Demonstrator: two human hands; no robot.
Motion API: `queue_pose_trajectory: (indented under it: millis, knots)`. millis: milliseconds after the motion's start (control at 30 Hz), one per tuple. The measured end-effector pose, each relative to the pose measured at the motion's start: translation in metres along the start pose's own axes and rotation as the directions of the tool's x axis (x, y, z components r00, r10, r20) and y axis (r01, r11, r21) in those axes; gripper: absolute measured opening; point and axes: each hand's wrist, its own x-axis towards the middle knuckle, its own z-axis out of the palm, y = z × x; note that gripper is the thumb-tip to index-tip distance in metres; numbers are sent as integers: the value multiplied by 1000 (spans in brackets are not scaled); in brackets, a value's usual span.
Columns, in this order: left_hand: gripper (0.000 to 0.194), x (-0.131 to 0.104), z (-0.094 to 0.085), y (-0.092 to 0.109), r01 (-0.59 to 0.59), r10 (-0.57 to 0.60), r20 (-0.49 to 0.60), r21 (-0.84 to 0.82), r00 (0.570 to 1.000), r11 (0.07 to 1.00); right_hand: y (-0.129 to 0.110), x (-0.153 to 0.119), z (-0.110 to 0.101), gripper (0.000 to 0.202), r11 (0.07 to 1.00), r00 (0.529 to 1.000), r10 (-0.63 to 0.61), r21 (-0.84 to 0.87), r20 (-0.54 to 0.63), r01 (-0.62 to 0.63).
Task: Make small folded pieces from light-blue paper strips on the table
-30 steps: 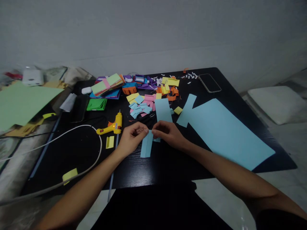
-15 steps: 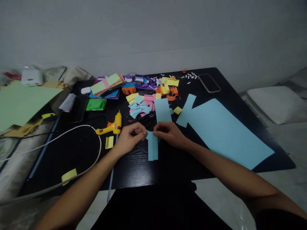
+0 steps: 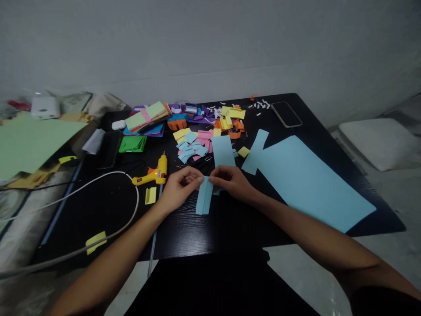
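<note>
A narrow light-blue paper strip [image 3: 204, 197] with a lengthwise crease hangs between my hands, near the table's front. My left hand [image 3: 183, 185] pinches its top left corner between thumb and fingers. At the top right corner, my right hand [image 3: 231, 181] pinches the same strip. Behind my right hand lies a wider blue paper piece [image 3: 223, 150], its lower end hidden by the fingers. A large blue sheet [image 3: 311, 184] lies to the right, touching a smaller blue offcut [image 3: 258, 147]. Small blue folded pieces [image 3: 189, 151] are heaped beyond my left hand.
On the black table [image 3: 187, 239] a yellow glue gun [image 3: 159, 172] lies left of my left hand, with a white cable [image 3: 136, 202] curving nearby. Farther back are colored paper stacks [image 3: 148, 116], scraps [image 3: 235, 125] and a phone [image 3: 286, 114].
The strip has moved slightly up and left and now tilts, its lower end swung to the left. Both hands have shifted only a little.
</note>
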Motion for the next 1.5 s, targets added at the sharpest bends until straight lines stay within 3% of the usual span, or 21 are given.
queue_pose_trajectory:
  millis: [200, 367, 533, 767, 900, 1033, 1267, 1500]
  knots:
    - [14, -2, -1, -4, 15, -19, 108, 40, 994, 999, -1, -1, 1, 35, 998, 993, 58, -8, 104, -58]
    - [14, -3, -1, -5, 10, -18, 140, 54, 990, 999, -4, -2, 0, 23, 998, 990, 62, -12, 123, -61]
    - [15, -3, 0, -1, -8, 3, 90, 60, 996, 998, -8, -2, -3, 13, 997, 995, 31, -74, 94, -24]
    - [15, 3, -16, 2, -4, 7, -118, 29, 993, 1000, -8, 1, -8, 13, 999, 999, 33, -26, -2, -33]
    - [16, 4, -16, 6, 8, -10, -83, -22, 997, 1000, 0, 4, -7, 23, 998, 998, -22, 65, -59, 26]
    - [16, 3, -12, 8, 18, -20, -41, -47, 999, 999, 5, 6, -8, 29, 997, 991, -47, 53, -125, 54]
    - [19, 3, -13, 5, 31, -33, -18, -68, 999, 997, 2, 5, -8, 32, 990, 990, -27, 130, -135, 45]
    - [20, 3, -15, 1, 23, -24, -10, -92, 1000, 996, -5, 0, -7, 36, 998, 986, -38, 50, -164, 47]
